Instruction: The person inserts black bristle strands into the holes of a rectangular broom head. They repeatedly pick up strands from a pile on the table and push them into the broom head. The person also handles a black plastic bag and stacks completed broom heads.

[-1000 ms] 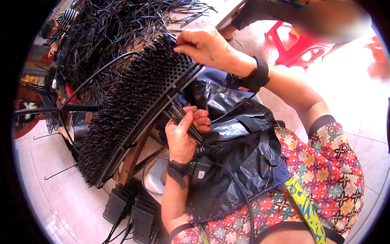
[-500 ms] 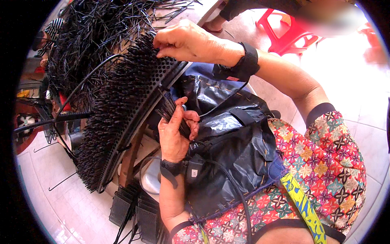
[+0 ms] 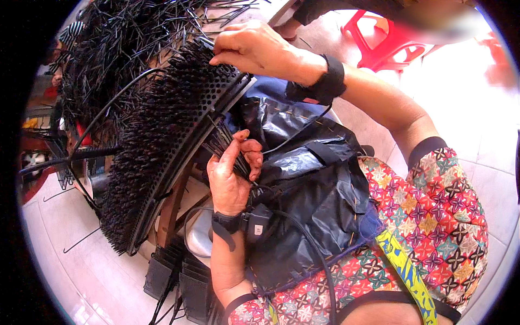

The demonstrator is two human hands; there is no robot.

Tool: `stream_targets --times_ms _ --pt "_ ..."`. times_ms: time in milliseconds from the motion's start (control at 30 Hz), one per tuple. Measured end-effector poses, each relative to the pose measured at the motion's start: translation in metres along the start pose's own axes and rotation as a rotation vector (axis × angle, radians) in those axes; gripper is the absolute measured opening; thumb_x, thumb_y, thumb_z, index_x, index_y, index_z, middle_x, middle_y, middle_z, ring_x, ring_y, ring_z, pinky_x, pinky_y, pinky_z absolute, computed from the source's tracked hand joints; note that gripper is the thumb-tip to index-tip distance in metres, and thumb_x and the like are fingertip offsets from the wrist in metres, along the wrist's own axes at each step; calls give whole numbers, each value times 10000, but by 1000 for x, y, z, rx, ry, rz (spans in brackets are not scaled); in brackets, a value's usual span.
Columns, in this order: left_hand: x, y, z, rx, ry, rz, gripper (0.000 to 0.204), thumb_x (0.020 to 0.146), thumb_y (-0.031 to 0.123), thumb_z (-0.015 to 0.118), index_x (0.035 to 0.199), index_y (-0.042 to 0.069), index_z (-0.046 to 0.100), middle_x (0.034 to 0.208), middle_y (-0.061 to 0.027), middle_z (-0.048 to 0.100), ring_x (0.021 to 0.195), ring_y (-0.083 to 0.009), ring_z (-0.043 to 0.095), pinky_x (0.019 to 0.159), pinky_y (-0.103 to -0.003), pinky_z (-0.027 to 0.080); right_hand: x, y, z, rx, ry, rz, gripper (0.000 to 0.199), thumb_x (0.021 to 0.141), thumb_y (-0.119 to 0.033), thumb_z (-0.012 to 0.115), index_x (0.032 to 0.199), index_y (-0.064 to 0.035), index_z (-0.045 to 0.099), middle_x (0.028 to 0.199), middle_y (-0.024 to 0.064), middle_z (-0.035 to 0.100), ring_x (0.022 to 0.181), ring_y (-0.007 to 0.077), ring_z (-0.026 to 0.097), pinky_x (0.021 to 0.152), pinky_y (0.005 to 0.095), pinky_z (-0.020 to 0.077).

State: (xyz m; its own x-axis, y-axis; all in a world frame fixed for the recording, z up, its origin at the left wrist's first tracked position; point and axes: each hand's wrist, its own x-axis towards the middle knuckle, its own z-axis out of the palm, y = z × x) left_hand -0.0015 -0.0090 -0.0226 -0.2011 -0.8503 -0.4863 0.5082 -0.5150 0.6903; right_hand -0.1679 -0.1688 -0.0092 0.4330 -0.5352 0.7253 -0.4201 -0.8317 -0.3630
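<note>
A long black plate (image 3: 214, 102) full of round holes lies slanted in front of me, densely packed with upright thin black rods (image 3: 146, 130). Several loose rods of the same kind form a bundle (image 3: 218, 140) in my left hand (image 3: 230, 179), whose fingers wrap round it close to the plate's near edge. My right hand (image 3: 260, 51) is above the plate's upper end, beside the rows of bare holes. Its thumb and forefinger are pinched together at the rod tips; what is between them is too small to make out.
Beyond the plate spreads a big tangled pile of black rods (image 3: 116, 59). Black perforated blocks (image 3: 194, 281) stand on the floor below. Black plastic sheeting (image 3: 325, 162) covers my lap. Cables run from my wrist bands. A red stool (image 3: 360, 46) and another person are at the top.
My right hand has shifted slightly up and right along the plate's upper end, its fingers still pinched. The left hand has moved slightly left, and the rod bundle in it fans out more.
</note>
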Motion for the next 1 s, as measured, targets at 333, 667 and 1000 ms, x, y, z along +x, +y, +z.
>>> stream_targets --times_ms 333,667,1000 --pt "-7 5 3 26 -219 111 251 892 174 438 972 -46 529 791 -154 598 572 -167 548 424 -234 375 -39 -84 -2 914 -330 827 287 749 -241 677 753 42 628 598 32 592 554 79 516 473 260 421" --pt "-10 2 14 113 -16 161 155 881 110 486 943 -13 558 813 -146 627 640 -202 621 519 -286 536 -50 -87 0 1099 -227 1066 141 737 -81 648 640 -7 578 560 -7 541 508 48 476 442 223 378" --pt "-5 1 -1 -18 101 145 198 898 185 473 931 -2 528 849 -163 609 693 -226 611 584 -328 529 -20 -68 -19 1033 66 974 143 766 -46 640 877 32 596 723 83 628 592 132 605 549 219 487"
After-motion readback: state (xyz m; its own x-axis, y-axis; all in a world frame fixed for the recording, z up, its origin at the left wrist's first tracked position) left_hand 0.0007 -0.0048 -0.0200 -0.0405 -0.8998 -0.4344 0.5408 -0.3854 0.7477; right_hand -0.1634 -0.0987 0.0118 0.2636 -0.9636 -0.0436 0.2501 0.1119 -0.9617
